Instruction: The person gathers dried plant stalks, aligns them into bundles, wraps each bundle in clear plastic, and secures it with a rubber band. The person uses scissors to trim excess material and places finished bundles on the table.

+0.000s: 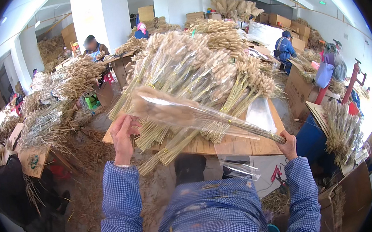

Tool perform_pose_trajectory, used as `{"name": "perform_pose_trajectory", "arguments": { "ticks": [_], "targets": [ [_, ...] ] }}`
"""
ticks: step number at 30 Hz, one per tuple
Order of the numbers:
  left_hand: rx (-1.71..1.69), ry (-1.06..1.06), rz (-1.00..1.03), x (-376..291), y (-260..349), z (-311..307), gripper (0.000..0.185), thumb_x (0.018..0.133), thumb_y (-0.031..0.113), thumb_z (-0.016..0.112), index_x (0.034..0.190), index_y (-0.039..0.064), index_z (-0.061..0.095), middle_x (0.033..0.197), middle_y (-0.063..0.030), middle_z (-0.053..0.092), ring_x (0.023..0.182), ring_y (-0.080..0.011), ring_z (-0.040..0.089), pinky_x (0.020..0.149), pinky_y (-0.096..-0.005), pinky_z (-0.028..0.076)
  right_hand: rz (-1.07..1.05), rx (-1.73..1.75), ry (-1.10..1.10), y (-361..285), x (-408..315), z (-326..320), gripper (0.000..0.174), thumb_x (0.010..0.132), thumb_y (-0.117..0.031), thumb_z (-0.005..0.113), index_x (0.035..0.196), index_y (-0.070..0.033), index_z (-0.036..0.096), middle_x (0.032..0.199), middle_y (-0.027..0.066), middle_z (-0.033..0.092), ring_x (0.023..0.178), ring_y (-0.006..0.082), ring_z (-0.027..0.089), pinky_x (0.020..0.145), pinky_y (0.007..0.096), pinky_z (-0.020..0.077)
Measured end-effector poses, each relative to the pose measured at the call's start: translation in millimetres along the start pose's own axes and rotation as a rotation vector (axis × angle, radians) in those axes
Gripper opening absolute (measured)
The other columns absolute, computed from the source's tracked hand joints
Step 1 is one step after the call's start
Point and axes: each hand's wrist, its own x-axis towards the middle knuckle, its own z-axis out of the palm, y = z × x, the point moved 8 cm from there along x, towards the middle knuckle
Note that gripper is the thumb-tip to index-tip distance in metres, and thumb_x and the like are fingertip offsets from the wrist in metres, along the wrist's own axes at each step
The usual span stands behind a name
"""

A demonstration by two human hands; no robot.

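A bundle of dried bunny-tail grass (169, 112) lies slantwise in the air before me, its fluffy heads to the left inside a clear plastic sleeve (219, 119). My right hand (288, 145) is closed around the stem ends. At the sleeve's wide end, my left hand (125, 134) is raised with thumb and fingertips together; whether they pinch the clear film cannot be made out. Behind the bundle, many wrapped bunches of the same grass (185, 66) are heaped on a wooden table (241, 146), their stems tied with yellow ties. Clear plastic sleeves (261, 114) lie at the table's right.
At left, a co-worker in dark clothing (6, 184) sits beside a board (32, 161) piled with dried stems. A blue bin (312, 138) and more bunches (343, 128) stand at right, near cut cardboard. Several other people work farther back. Plant scraps litter the floor (93, 190).
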Motion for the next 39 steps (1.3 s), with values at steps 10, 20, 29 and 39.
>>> {"name": "perform_pose_trajectory", "arguments": {
  "ticks": [10,20,29,39],
  "targets": [
    [-0.332,-0.255,-0.265,-43,-47,137,0.065,0.093,0.035,0.055,0.142,-0.002,0.032,0.133,-0.0197,0.051,0.12,-0.0293,0.052,0.102,-0.0418,0.04,0.384,0.534,-0.596,-71,-40,57,0.033,0.078,-0.029,0.075,0.075,0.0,0.06,0.056,-0.0012,0.048,0.049,0.0104,0.043,0.046,0.0281,0.0344],
    [-0.888,-0.554,-0.498,-79,-46,246,0.032,0.09,0.031,0.061,0.109,0.005,0.059,0.08,-0.0024,0.056,0.068,-0.0139,0.052,0.066,-0.031,0.045,0.559,1.424,-1.262,-204,-117,102,0.038,0.094,-0.04,0.057,0.071,-0.011,0.047,0.057,-0.0056,0.039,0.045,0.0039,0.035,0.039,0.0202,0.0249],
    [-0.92,-0.439,-0.587,-92,-45,239,0.023,0.092,0.019,0.06,0.077,0.014,0.044,0.063,0.0065,0.036,0.052,-0.0038,0.036,0.047,-0.0211,0.033,0.507,1.599,-1.298,-228,-138,114,0.043,0.095,-0.047,0.052,0.073,-0.011,0.046,0.056,-0.0047,0.039,0.044,0.0054,0.036,0.039,0.0208,0.0252],
    [-0.824,-0.47,-0.585,-100,-33,238,0.024,0.093,0.022,0.06,0.079,0.013,0.044,0.062,0.0072,0.034,0.048,-0.0024,0.031,0.042,-0.0188,0.028,0.427,1.576,-1.287,-246,-135,116,0.046,0.096,-0.049,0.046,0.069,-0.011,0.045,0.056,-0.004,0.039,0.045,0.0063,0.036,0.039,0.0221,0.025]
  ]
}}
